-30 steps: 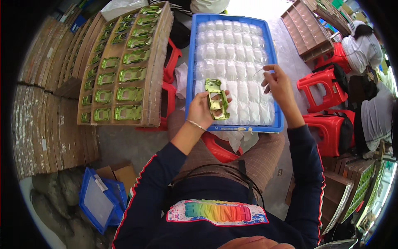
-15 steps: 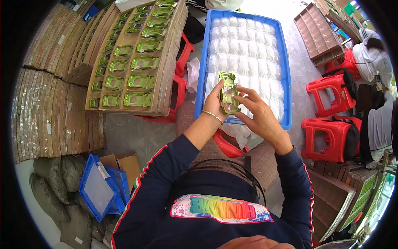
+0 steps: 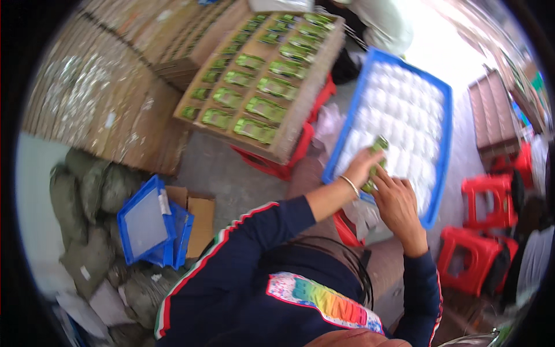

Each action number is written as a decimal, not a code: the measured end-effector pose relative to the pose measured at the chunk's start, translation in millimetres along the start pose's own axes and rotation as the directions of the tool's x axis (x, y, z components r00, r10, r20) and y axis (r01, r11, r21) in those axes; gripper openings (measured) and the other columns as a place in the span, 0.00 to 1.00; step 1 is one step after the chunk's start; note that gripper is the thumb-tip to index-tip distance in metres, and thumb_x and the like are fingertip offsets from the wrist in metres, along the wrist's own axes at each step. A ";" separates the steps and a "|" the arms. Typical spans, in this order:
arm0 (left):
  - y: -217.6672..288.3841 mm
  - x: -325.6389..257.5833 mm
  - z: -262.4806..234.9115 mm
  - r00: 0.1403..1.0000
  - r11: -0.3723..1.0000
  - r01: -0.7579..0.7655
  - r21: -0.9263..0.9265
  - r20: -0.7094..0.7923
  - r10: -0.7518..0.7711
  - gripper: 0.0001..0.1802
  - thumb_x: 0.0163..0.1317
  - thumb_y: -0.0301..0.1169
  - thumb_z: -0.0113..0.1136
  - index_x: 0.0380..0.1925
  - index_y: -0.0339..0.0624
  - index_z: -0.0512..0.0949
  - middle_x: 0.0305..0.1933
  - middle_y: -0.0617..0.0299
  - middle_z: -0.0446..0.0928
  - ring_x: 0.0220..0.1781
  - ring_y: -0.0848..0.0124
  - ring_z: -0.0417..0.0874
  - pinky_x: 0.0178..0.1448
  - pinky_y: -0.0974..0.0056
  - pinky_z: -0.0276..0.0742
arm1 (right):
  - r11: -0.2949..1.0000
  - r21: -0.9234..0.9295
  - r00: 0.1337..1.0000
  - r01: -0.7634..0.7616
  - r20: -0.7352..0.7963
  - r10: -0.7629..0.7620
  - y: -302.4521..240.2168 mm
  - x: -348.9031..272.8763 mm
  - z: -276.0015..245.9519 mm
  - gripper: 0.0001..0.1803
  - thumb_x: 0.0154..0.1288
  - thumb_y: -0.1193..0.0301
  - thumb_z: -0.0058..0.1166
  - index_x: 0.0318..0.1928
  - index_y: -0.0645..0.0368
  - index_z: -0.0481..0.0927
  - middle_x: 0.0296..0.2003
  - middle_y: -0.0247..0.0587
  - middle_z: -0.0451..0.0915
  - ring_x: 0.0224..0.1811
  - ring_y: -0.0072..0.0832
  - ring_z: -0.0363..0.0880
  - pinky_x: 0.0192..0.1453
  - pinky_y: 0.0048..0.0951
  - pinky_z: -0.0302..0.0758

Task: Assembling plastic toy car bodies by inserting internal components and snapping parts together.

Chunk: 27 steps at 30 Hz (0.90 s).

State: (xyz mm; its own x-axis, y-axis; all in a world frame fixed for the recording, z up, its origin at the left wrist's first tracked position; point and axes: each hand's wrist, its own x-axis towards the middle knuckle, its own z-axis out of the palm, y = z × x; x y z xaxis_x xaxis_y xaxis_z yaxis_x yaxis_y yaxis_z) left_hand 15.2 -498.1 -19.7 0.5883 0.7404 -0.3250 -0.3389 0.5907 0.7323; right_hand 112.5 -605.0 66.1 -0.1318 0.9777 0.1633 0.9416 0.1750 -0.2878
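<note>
My left hand (image 3: 364,165) grips a green plastic toy car body (image 3: 379,144), which is tilted above the near part of a blue tray (image 3: 447,133). My right hand (image 3: 399,203) is closed against the lower part of the same car body, with its fingertips partly hiding it. Motion blurs the piece, so its details do not show. Beneath it the tray holds rows of white wrapped bundles (image 3: 399,95). To the left, a shallow cardboard box (image 3: 283,149) with dividers carries rows of similar green car bodies (image 3: 266,109).
Red stools (image 3: 477,254) stand at the right, and another red stool supports the box. Tall stacks of cardboard trays (image 3: 104,92) line the left. Blue trays (image 3: 147,222), a cardboard carton (image 3: 200,222) and grey-green sacks (image 3: 87,260) lie at lower left. Another person (image 3: 384,23) is at the far side.
The view has swung left, so the scene sits farther right. The car body has been turned from face-up to a narrower tilted side, and my right hand has closed in on it.
</note>
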 end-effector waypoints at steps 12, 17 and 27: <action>22.4 -3.6 4.3 0.994 0.993 0.105 0.062 -0.028 -0.103 0.34 0.63 0.46 0.61 0.62 0.38 0.62 0.42 0.57 0.74 0.39 0.69 0.79 0.35 0.63 0.77 | 0.999 0.034 0.996 0.019 -0.085 -0.016 0.9 10.3 0.8 0.29 0.52 0.71 0.63 0.57 0.62 0.74 0.57 0.42 0.77 0.50 0.38 0.77 0.58 0.39 0.66; 28.0 -4.1 1.4 0.969 0.945 0.242 0.219 -0.009 -0.246 0.32 0.64 0.50 0.59 0.59 0.42 0.64 0.41 0.58 0.76 0.36 0.69 0.82 0.30 0.63 0.80 | 0.994 0.037 0.995 0.099 -0.032 -0.098 -7.7 21.1 -12.9 0.14 0.54 0.73 0.59 0.43 0.63 0.78 0.37 0.45 0.84 0.49 0.39 0.79 0.67 0.46 0.61; 33.2 -5.6 6.0 0.969 0.954 0.242 0.178 0.004 -0.246 0.29 0.64 0.51 0.58 0.54 0.41 0.67 0.38 0.55 0.75 0.32 0.65 0.81 0.29 0.59 0.79 | 0.995 0.084 0.996 0.061 -0.073 -0.055 1.2 14.2 -16.4 0.21 0.53 0.68 0.63 0.48 0.59 0.78 0.39 0.43 0.83 0.52 0.39 0.78 0.70 0.52 0.57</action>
State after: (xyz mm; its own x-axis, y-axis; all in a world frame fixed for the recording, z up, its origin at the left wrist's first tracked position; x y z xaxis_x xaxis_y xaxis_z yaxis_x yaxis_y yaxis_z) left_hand 5.1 -484.5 10.0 0.6569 0.5706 -0.4928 -0.0502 0.6853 0.7266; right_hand 116.8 -592.8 83.6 -0.1600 0.9557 0.2470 0.9026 0.2430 -0.3554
